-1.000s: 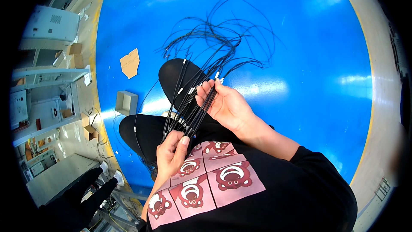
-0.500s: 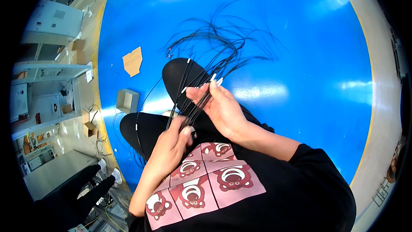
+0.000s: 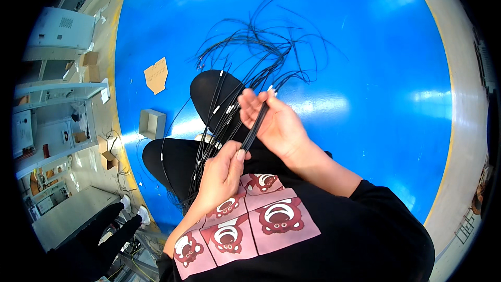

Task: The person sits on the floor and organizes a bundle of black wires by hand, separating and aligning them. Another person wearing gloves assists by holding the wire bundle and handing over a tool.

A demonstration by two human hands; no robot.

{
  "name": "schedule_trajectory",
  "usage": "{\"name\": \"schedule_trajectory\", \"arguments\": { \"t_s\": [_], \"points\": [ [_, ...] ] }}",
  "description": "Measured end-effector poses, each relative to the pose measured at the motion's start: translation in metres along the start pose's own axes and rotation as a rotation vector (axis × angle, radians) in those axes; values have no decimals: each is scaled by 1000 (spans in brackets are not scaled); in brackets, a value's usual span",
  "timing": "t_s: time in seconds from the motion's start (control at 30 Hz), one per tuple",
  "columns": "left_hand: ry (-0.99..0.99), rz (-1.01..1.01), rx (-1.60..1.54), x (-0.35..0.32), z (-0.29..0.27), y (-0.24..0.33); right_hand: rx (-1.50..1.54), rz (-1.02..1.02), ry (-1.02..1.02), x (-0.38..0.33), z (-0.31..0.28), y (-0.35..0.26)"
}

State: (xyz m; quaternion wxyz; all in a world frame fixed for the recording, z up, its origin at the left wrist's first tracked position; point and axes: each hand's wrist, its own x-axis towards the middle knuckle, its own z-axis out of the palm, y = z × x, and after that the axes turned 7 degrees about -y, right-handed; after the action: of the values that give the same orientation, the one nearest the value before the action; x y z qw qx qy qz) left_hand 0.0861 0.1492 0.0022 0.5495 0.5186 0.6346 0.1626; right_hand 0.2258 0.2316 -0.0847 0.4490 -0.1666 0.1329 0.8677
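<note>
Thin black cables (image 3: pixel 254 132) with white label sleeves run in a slim bundle between my hands. My left hand (image 3: pixel 223 171) is closed round the lower end, in front of the printed shirt. The upper part crosses the palm of my right hand (image 3: pixel 282 128), held under its thumb near the white sleeves; its other fingers stick out, partly extended. More loose black cables (image 3: pixel 229 109) with white sleeves lie over my bent legs, left of the held bundle. Their far ends fan out in a tangle on the blue floor. What lies inside my left fist is hidden.
A torn cardboard piece (image 3: pixel 156 76) and an open grey box (image 3: pixel 152 124) lie on the blue floor (image 3: pixel 365 73) at left. Beyond the yellow edge line stand small cardboard boxes (image 3: pixel 108 155) and shelving. Another person's legs and white shoes (image 3: pixel 143 214) show at lower left.
The bundle between my hands is slimmer, set apart from the cables on my legs. My left hand has shifted right and my right hand slightly right, its fingers more raised.
</note>
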Motion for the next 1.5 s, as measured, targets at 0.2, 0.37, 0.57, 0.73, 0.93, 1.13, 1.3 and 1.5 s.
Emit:
{"name": "schedule_trajectory", "arguments": {
  "t_s": [0.2, 0.37, 0.57, 0.73, 0.93, 1.13, 1.3, 1.5],
  "points": [
    [-43, 25, 46, -25, -18, 2, -57, -169, 187, 25, -10, -43],
    [-21, -27, 20, -54, -31, -11, -61, -230, 216, 42, -4, -67],
    [206, 104, -81, -83, -52, 9, -539, -707, -584, 38, 102, -85],
    [207, -3, -63, -77, -75, 6, -750, -695, -719, 49, 145, -62],
    [162, 26, 133, -13, -63, 8, -513, -264, -288, 51, 72, 18],
    [214, 155, -89, 46, -34, 3, -360, -44, -147, 45, 56, 25],
    [175, 214, -51, 40, -16, 32, -186, -112, -103, 55, 64, -16],
    [65, 202, 64, 18, -16, 50, -155, -256, -128, 54, 68, -61]
  ]
}}
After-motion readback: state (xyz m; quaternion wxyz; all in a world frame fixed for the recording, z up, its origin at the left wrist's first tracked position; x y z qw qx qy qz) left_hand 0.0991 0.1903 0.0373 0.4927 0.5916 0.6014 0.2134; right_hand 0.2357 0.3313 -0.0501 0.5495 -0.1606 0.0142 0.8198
